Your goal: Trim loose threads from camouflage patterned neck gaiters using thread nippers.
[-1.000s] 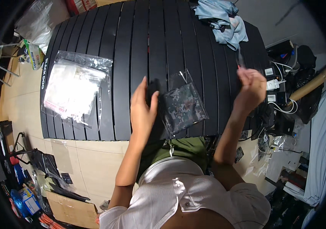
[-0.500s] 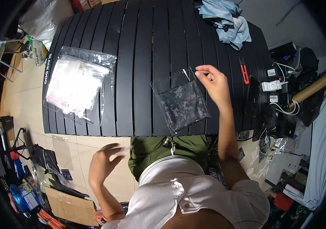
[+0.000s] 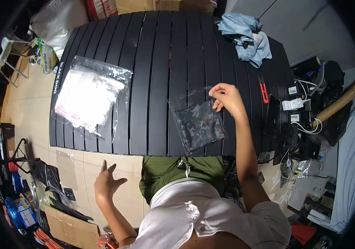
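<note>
Clear plastic pouch point(image 3: 198, 122) with a dark camouflage-patterned cloth inside lies flat on the black slatted table point(image 3: 152, 62), near the front edge and right of centre. Pouch sits slightly skewed, its open transparent flap toward the far side.

Right hand point(image 3: 226, 98): at the pouch's upper right corner. Thumb and forefinger are pinched together on the clear flap edge; remaining fingers point(image 3: 219, 106) curl loosely beside the pouch. Forearm runs down from the hand to the lower edge of the view.

Left hand point(image 3: 106, 184): off the table, below its front edge, over the light tiled floor point(image 3: 32, 108). Palm open, fingers spread and relaxed, nothing held. Well apart from the pouch.

Other items on the table:
- Large clear bag point(image 3: 89, 97) holding white packets, on the left part of the table, well apart from the pouch.
- Crumpled light-blue cloth point(image 3: 244, 37) at the far right corner.
- Small red-handled tool point(image 3: 264, 92) on the right side, near the right hand but not touching it.
- White power adapters with cables point(image 3: 296, 103) at the right edge.

Flattened cardboard point(image 3: 71, 228) and dark bags lie on the floor at lower left.
</note>
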Action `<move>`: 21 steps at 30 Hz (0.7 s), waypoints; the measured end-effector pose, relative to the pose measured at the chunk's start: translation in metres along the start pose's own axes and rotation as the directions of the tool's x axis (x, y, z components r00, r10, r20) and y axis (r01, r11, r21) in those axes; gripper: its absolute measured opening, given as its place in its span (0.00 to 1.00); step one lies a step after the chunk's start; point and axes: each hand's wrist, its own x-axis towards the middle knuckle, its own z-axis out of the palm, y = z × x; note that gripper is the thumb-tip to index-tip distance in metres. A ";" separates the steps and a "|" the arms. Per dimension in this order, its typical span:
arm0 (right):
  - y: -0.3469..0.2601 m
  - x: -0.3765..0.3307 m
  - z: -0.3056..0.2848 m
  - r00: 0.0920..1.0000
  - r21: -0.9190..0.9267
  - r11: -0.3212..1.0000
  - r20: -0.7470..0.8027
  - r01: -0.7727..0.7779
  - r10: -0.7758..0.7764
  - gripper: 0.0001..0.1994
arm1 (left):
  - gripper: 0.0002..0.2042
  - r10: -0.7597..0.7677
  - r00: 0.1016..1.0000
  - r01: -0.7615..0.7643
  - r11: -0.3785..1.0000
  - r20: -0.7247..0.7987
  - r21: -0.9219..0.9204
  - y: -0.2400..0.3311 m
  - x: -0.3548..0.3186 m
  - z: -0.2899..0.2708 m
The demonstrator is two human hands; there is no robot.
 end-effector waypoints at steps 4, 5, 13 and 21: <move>-0.001 -0.007 -0.009 1.000 0.105 0.994 -0.024 0.019 -0.017 0.06 | 0.22 0.057 0.969 -0.043 0.997 -0.239 0.065 0.015 -0.004 0.001; -0.001 -0.007 -0.010 1.000 0.104 0.994 -0.026 0.019 -0.016 0.06 | 0.22 0.059 0.969 -0.045 0.997 -0.238 0.065 0.029 -0.010 -0.013; 0.000 -0.012 -0.013 0.995 0.157 0.985 -0.084 0.069 -0.056 0.08 | 0.14 0.173 0.918 -0.314 0.867 -0.358 -0.386 0.062 0.008 -0.037; -0.009 -0.029 -0.023 0.994 0.231 0.967 -0.052 0.107 -0.098 0.07 | 0.23 0.274 0.947 -0.263 0.365 -0.166 -0.893 0.193 0.091 -0.009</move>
